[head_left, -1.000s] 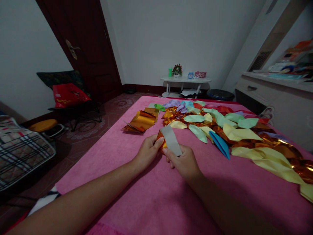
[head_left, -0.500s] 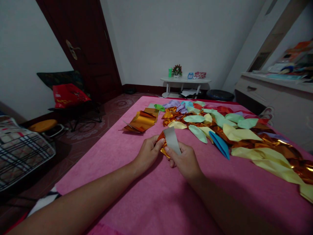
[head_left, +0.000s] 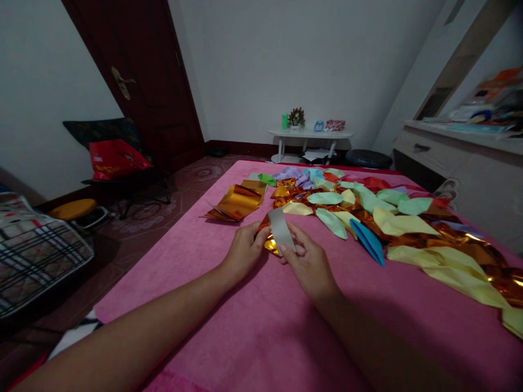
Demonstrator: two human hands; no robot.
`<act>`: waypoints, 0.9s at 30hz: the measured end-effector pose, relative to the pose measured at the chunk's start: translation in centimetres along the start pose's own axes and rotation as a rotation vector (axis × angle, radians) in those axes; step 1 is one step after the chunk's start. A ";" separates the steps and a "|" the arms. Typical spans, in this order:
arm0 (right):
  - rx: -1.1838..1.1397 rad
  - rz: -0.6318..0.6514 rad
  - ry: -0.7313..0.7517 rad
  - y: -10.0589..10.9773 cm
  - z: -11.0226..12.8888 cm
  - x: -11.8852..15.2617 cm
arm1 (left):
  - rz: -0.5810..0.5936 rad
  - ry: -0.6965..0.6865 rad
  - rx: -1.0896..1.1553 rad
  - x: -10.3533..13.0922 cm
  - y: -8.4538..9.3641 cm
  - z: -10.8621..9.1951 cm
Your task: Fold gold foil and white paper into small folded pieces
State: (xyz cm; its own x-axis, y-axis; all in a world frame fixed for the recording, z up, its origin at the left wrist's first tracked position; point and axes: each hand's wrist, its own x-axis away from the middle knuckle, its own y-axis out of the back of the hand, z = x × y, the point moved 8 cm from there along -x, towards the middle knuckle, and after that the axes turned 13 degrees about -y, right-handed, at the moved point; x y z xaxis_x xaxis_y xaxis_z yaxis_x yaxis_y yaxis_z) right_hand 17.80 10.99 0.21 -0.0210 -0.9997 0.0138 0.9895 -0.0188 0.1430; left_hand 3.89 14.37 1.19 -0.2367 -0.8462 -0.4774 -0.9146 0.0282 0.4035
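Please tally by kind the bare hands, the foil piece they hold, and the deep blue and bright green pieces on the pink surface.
Hands: 2, the left hand and the right hand
Held gold-and-grey foil piece: 1
Deep blue folded piece: 1
Bright green piece: 1
Total: 5

A pink-covered surface (head_left: 196, 294); on it lie gold foil sheets (head_left: 239, 202); many folded paper pieces (head_left: 402, 221) beside them
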 end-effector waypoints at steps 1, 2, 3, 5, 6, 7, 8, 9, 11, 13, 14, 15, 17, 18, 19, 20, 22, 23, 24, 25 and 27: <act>0.018 -0.009 0.007 0.0 -0.1 0.0 | 0.002 -0.003 -0.011 0.0 0.0 0.0; 0.034 -0.016 0.011 0.0 -0.1 0.0 | 0.004 -0.007 -0.019 0.0 0.0 -0.1; 0.051 -0.020 0.014 0.0 -0.2 0.0 | 0.005 -0.011 -0.024 -0.1 0.0 -0.1; 0.084 -0.026 0.016 0.1 -0.2 0.0 | 0.007 -0.014 -0.031 -0.1 0.0 -0.1; 0.099 -0.028 0.017 0.1 -0.2 0.0 | 0.007 -0.014 -0.033 -0.1 0.0 -0.2; 0.112 -0.028 0.019 0.1 -0.2 0.0 | 0.007 -0.013 -0.032 -0.1 0.0 -0.2; 0.121 -0.030 0.021 0.2 -0.2 0.1 | 0.006 -0.013 -0.029 -0.1 0.0 -0.2; 0.126 -0.031 0.023 0.2 -0.2 0.1 | 0.005 -0.013 -0.023 -0.1 0.0 -0.2; 0.129 -0.036 0.029 0.3 -0.1 0.2 | 0.000 -0.012 -0.005 -0.1 0.1 -0.2; 0.129 -0.045 0.035 0.3 0.0 0.2 | -0.002 -0.008 0.007 -0.1 0.1 -0.2; 0.128 -0.049 0.039 0.3 0.0 0.2 | -0.003 -0.005 0.009 -0.1 0.1 -0.2; 0.126 -0.053 0.043 0.3 0.0 0.2 | -0.001 -0.002 0.010 -0.1 0.1 -0.1; 0.122 -0.053 0.052 0.3 0.1 0.2 | 0.005 0.000 0.010 -0.1 0.0 -0.1; 0.120 -0.050 0.055 0.3 0.1 0.2 | 0.007 -0.001 0.007 -0.1 0.0 0.0; 0.118 -0.047 0.056 0.2 0.1 0.1 | 0.009 -0.001 0.005 -0.1 0.0 0.0; 0.114 -0.044 0.055 0.2 0.0 0.1 | 0.009 0.000 0.004 -0.1 0.0 0.0; 0.101 -0.043 0.053 0.2 0.0 0.1 | 0.004 0.006 0.008 -0.1 0.0 0.2; 0.091 -0.041 0.051 0.2 -0.1 0.1 | 0.000 0.010 0.012 -0.1 0.0 0.2; 0.079 -0.036 0.048 0.2 -0.1 0.1 | -0.002 0.015 0.018 0.0 0.0 0.3; 0.065 -0.027 0.044 0.2 -0.1 0.0 | -0.003 0.019 0.026 0.0 0.0 0.4; 0.022 0.005 0.027 0.0 -0.1 0.0 | -0.003 0.023 0.040 0.0 0.0 0.4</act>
State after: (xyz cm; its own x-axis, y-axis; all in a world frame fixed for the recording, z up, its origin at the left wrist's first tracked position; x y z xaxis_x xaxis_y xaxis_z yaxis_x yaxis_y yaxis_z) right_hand 17.80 11.02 0.13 -0.0115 -0.9999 -0.0124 0.9862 -0.0134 0.1647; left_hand 3.78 14.58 0.82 -0.2264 -0.8585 -0.4602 -0.9279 0.0463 0.3700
